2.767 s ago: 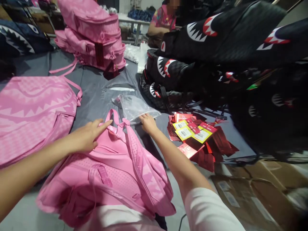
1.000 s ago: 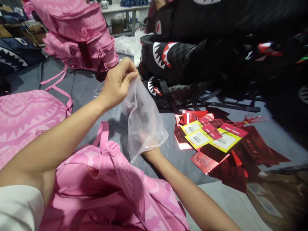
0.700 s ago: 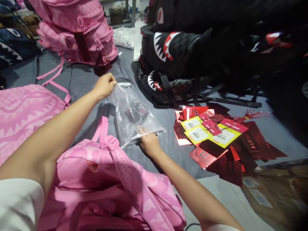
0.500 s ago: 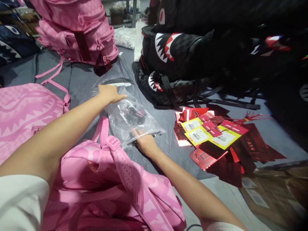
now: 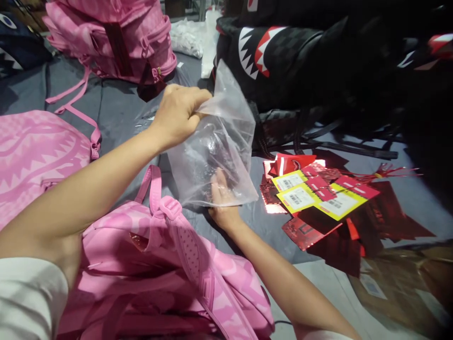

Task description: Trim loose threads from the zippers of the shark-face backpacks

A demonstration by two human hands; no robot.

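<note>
My left hand pinches the upper edge of a clear plastic bag and holds it up off the grey-covered table. My right hand is at the bag's lower edge, its fingers stretched out and seen through the plastic; whether they are inside the bag or behind it I cannot tell. A dark patch shows blurred through the film, too unclear to name. Nearest to me, below both hands, lies a pink camouflage backpack with its padded strap and buckle facing up.
Right of the bag lies a pile of red and yellow hang tags. Black checkered shark-mouth backpacks are stacked behind it. Another pink backpack lies at left, and stacked pink backpacks stand farther back. Brown packaging sits at lower right.
My left hand has moved right and gripped the bag, lifting its far side off the table. My right hand has shifted slightly right, its fingers now pointing up behind the film.
</note>
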